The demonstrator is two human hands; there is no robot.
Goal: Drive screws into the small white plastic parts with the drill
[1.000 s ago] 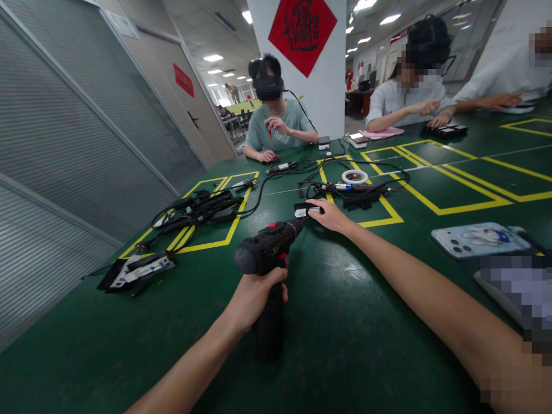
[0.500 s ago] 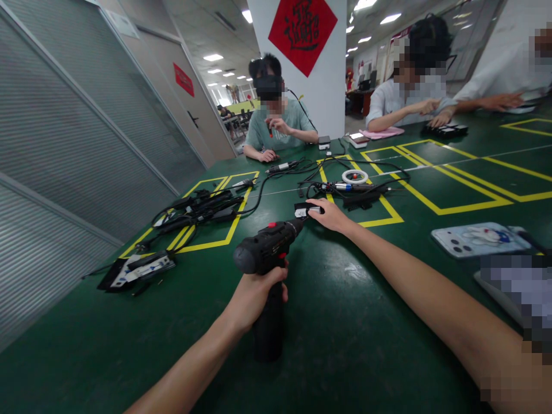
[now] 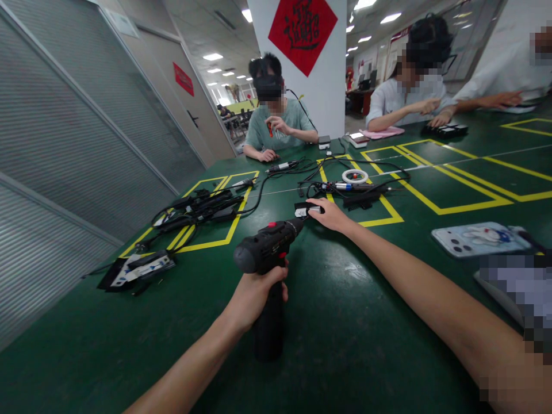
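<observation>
In hand: power drill [image 3: 266, 247], small black-and-silver part [image 3: 302, 213]

Head view.
- Left hand [image 3: 255, 294]: fingers closed around the power drill, just below centre of the frame; front end directed at the small black-and-silver part; contact at the tip cannot be told.
- Right hand [image 3: 331, 216]: thumb and fingers partly closed, holding the part's right end, near centre of the frame, at the green worktop [image 3: 345, 328].
- Black cables [image 3: 202, 208]: left of the frame.
- White ring [image 3: 344, 177]: right of upper centre.
- Phone [image 3: 478, 239]: right of the frame.
</observation>
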